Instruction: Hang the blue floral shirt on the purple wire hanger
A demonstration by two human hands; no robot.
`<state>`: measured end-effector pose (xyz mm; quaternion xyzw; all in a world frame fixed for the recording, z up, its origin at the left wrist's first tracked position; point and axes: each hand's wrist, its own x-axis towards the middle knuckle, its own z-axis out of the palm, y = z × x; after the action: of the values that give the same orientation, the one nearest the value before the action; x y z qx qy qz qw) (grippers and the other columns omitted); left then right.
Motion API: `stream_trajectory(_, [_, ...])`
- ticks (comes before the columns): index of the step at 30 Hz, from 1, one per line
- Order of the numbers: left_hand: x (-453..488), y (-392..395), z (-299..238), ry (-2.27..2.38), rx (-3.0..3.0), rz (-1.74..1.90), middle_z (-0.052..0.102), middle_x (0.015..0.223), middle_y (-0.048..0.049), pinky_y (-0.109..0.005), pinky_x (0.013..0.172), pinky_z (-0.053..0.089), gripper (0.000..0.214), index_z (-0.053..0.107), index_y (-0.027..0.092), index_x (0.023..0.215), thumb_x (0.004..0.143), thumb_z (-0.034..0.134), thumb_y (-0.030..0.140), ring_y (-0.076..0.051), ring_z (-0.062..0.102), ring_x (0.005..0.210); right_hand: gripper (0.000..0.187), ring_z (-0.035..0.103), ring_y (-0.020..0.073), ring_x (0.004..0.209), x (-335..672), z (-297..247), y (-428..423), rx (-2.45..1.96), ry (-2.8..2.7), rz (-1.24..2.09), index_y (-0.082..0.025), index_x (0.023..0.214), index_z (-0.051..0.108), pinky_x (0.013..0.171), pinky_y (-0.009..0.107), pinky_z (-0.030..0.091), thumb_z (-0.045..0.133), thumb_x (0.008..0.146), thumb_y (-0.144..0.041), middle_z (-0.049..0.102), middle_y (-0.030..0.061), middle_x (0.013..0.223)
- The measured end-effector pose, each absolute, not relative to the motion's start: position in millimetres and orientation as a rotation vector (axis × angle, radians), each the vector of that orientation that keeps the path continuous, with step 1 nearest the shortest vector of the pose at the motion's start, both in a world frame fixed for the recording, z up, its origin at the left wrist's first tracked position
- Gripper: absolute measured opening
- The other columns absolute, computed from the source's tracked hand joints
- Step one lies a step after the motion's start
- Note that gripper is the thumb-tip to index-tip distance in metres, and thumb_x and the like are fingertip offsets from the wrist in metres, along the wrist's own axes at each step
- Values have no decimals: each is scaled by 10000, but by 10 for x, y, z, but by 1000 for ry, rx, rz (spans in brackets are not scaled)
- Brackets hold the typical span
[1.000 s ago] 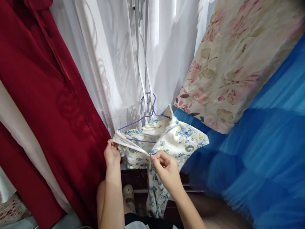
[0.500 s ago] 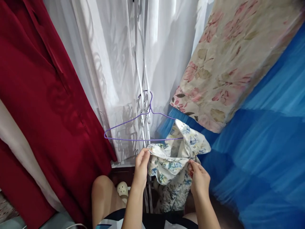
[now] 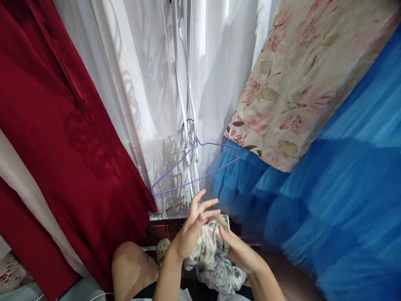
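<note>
A white floral garment [image 3: 214, 259] with blue, green and yellow print is bunched above my lap, off the hanger. My left hand [image 3: 196, 228] is at its left side, fingers spread and pointing up, the palm close to the cloth. On the garment's right side, my right hand [image 3: 241, 251] holds it with the thumb on top; the other fingers are hidden behind the fabric. A bare purple wire hanger [image 3: 175, 194] hangs tilted just beyond my hands, its left end lower, hooked among white straps [image 3: 189, 100].
A long red cloth [image 3: 78, 167] hangs at the left, and a white curtain [image 3: 216, 75] behind the straps. On the right hang a cream cloth with pink flowers [image 3: 291, 96] and blue tulle [image 3: 338, 200]. A pale clog [image 3: 162, 248] shows beside my knee.
The floral garment has come off the purple hanger and moved down toward my lap, bunched up. My left hand has spread its fingers. The hanger has tilted, its right end rising.
</note>
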<state>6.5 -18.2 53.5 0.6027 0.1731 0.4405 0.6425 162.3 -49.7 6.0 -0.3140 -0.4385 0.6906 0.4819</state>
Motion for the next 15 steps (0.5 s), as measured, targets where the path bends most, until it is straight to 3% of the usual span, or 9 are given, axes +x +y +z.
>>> stream_trajectory(3, [-125, -86, 294, 440, 1355, 804, 609, 1292, -171, -476, 1043, 408, 764, 531, 211, 1385, 859, 405, 750, -306, 582, 1184, 643, 602, 326, 1184, 1636, -39, -494, -672, -1074, 1871, -201, 1147, 696, 1063, 456, 395, 776, 653, -605, 717, 135, 1105])
stream_trajectory(5, [-248, -81, 78, 604, 1401, 685, 674, 1156, -142, -444, 1016, 427, 691, 675, 182, 1201, 812, 526, 734, -289, 611, 1106, 632, 673, 354, 1038, 1745, -42, -492, -684, -1075, 1924, -173, 973, 741, 983, 467, 456, 792, 555, -644, 739, 158, 960])
stream_trajectory(8, [-473, -148, -135, 659, 1413, 441, 712, 973, -99, -373, 899, 484, 620, 732, 153, 1046, 693, 723, 663, -259, 642, 963, 658, 707, 355, 902, 2003, 60, -509, -814, -1045, 1916, -174, 804, 736, 892, 465, 496, 750, 462, -736, 736, 181, 853])
stream_trajectory(11, [-737, -175, -91, 678, 1558, 388, 710, 843, -71, -314, 779, 502, 479, 749, 140, 920, 760, 694, 588, -224, 640, 825, 717, 701, 355, 926, 2212, 249, -544, -901, -1075, 1910, -178, 878, 739, 844, 449, 505, 743, 441, -746, 729, 194, 918])
stream_trajectory(15, [-1016, -61, 149, 905, 1995, 793, 719, 824, -58, -306, 828, 486, 192, 759, 225, 817, 841, 641, 374, -221, 636, 817, 533, 695, 309, 820, 2336, 555, -544, -962, -1349, 1838, -182, 947, 742, 731, 391, 526, 851, 527, -493, 730, 129, 843])
